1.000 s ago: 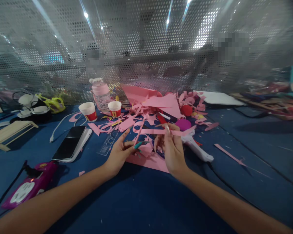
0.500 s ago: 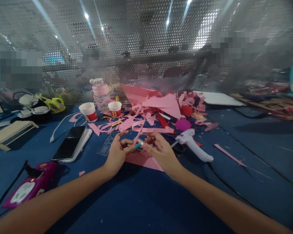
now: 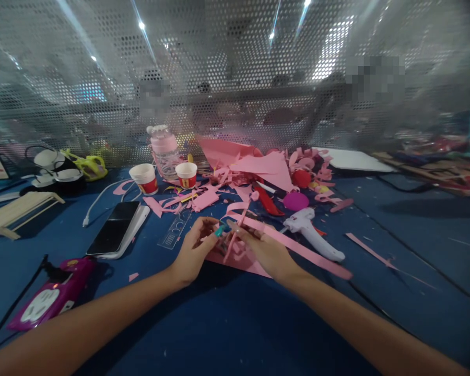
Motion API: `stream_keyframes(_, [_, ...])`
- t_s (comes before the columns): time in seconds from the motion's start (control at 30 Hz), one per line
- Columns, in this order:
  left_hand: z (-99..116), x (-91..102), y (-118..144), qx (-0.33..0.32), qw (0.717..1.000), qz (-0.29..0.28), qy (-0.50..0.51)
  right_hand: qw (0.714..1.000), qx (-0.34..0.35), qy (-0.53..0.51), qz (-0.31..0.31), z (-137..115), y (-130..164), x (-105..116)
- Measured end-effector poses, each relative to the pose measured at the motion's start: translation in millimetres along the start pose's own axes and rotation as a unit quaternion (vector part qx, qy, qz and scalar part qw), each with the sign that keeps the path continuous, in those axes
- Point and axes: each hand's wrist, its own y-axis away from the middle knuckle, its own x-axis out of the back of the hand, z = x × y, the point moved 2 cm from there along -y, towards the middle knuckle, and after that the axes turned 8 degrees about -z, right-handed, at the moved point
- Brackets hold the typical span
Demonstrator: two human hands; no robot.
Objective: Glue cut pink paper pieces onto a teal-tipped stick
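Observation:
My left hand [image 3: 199,244] is closed, thumb and fingers pinched together beside a thin pink paper stick [image 3: 237,234]. A small teal spot shows at its thumb tip; what the pinch holds is hidden. Across from it, my right hand [image 3: 267,249] pinches the slanted stick between thumb and fingers. A long pink paper strip [image 3: 307,248] runs from behind the stick, past my right hand, out to the right. Under both hands lies a pink paper sheet [image 3: 241,265]. The white glue gun [image 3: 313,235] rests just right of my right hand, partly behind the strip.
Pink paper scraps [image 3: 266,169] pile up at the back. Paper cups [image 3: 143,178] and a pink-lidded bottle [image 3: 164,154] stand left of them. A clear stencil ruler [image 3: 174,232], a phone [image 3: 115,227] and a purple power bank [image 3: 53,297] lie left. A perforated metal screen [image 3: 235,89] rises behind.
The pink strip, earlier lying flat behind my hands, now stretches right past my right hand and over the glue gun's end. The pink stick has shifted right, with my fingers around it.

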Motion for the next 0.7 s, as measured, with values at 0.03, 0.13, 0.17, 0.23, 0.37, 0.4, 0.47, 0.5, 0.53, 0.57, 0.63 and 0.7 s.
stream_keyframes(0.03, [0.6,1.2,-0.3,-0.009,1.0,0.0,-0.018,1.0,-0.011,-0.005,-0.018,0.3,-0.3,-1.1])
stream_keyframes(0.13, [0.3,4.2,-2.0,-0.039,0.998,0.011,-0.053,0.997,-0.021,-0.024,-0.069,1.1,0.7,-5.5])
stream_keyframes(0.17, [-1.4,4.7,-2.9,-0.041,0.998,0.007,-0.043,0.996,-0.02,-0.03,-0.084,1.4,1.6,-7.1])
stream_keyframes(0.23, [-7.2,4.8,-4.9,-0.018,1.0,-0.012,0.015,0.994,-0.022,-0.041,-0.095,2.4,3.7,-9.5])
stream_keyframes(0.37, [-17.4,4.3,-6.8,0.054,0.983,0.025,0.175,0.994,-0.039,-0.069,-0.078,6.4,6.2,-11.1])
stream_keyframes(0.4, [-17.2,3.5,-7.1,0.053,0.978,0.028,0.201,0.994,-0.042,-0.075,-0.073,7.6,6.2,-11.3])
stream_keyframes(0.47, [-14.5,1.8,-8.0,0.033,0.972,0.025,0.232,0.992,-0.049,-0.092,-0.072,10.0,5.6,-11.9])
stream_keyframes(0.5, [-12.7,1.3,-8.5,0.021,0.971,0.024,0.238,0.99,-0.054,-0.102,-0.076,10.9,5.2,-12.3])
stream_keyframes(0.53, [-11.3,1.3,-9.0,0.01,0.971,0.025,0.238,0.988,-0.059,-0.115,-0.081,11.4,5.0,-12.9])
stream_keyframes(0.57, [-10.2,1.6,-9.4,0.003,0.971,0.03,0.235,0.986,-0.063,-0.127,-0.087,11.4,5.0,-13.6])
stream_keyframes(0.63, [-9.5,2.8,-10.2,0.0,0.974,0.04,0.224,0.981,-0.073,-0.144,-0.107,10.0,5.6,-15.1])
stream_keyframes(0.7, [-9.6,4.3,-10.8,0.001,0.974,0.056,0.218,0.977,-0.086,-0.15,-0.126,7.9,7.0,-16.4])
